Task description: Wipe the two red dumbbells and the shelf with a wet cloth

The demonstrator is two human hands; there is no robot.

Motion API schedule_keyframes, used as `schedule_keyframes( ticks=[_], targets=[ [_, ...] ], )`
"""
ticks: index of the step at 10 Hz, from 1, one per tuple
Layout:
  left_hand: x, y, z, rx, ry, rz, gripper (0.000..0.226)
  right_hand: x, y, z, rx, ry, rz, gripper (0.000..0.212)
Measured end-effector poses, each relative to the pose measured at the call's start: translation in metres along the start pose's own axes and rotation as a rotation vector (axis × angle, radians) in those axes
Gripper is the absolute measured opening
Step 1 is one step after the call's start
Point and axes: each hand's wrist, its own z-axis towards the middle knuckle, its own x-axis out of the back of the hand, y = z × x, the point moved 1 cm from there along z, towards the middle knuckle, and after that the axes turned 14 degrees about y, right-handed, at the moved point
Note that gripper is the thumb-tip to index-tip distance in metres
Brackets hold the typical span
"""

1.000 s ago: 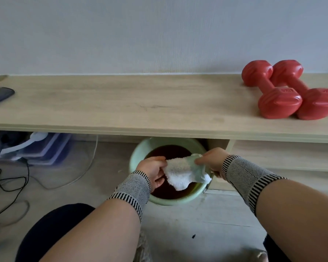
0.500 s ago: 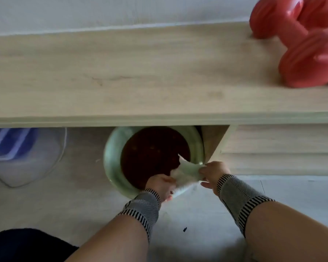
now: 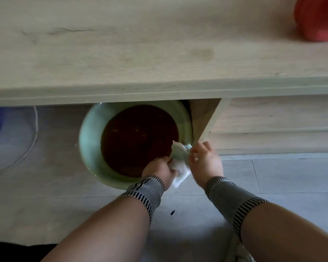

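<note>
The view has dropped closer; left hand [image 3: 160, 170] and right hand [image 3: 204, 157] grip the cloth [image 3: 180, 167] below the shelf [image 3: 140, 53].

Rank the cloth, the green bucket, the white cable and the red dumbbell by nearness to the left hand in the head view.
1. Cloth: gripped by the left hand.
2. Green bucket: just beyond the hand.
3. White cable: floor, far left.
4. Red dumbbell: shelf, top right corner.

- Domestic room, probably a living space: a low light-wood shelf unit [image 3: 140, 53] against the floor.
- Pale plank flooring [image 3: 273, 176] with a trailing white cable [image 3: 33, 133].
- A green basin [image 3: 89, 148] on the floor.
</note>
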Motion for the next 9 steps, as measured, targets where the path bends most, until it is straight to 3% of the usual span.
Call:
schedule_keyframes(
  ticks=[1,2,3,4,5,6,7,8,9],
  targets=[
    [-0.005,0.001,0.003,-0.037,0.005,0.025,0.046,-0.018,0.002,-0.004,0.46,-0.045,-0.085,0.037],
    [-0.01,-0.003,0.007,-0.086,0.03,0.042,0.047,-0.01,0.0,0.009,0.659,-0.047,-0.278,0.043],
    [-0.013,-0.004,0.01,-0.115,0.036,0.062,0.051,-0.002,0.004,0.014,0.828,-0.071,-0.289,0.036],
    [-0.015,-0.006,0.01,-0.119,0.045,0.037,0.048,0.001,0.006,0.015,0.832,-0.293,-0.313,0.046],
    [-0.018,-0.008,0.011,-0.104,0.023,0.043,0.05,-0.006,0.007,0.019,0.593,-0.492,-0.4,0.045],
    [-0.021,-0.007,0.011,-0.095,0.004,0.102,0.053,-0.014,-0.002,0.02,0.47,-0.514,-0.463,0.05],
    [-0.015,-0.004,0.008,-0.098,0.008,0.185,0.063,-0.014,-0.005,0.017,0.468,-0.566,-0.494,0.06],
    [0.003,-0.003,0.0,-0.076,-0.011,0.136,0.079,0.005,-0.009,0.012,0.461,-0.598,-0.518,0.071],
    [0.034,-0.002,-0.013,-0.091,0.049,0.065,0.078,0.032,-0.019,0.008,0.479,-0.542,-0.527,0.073]
  ],
)
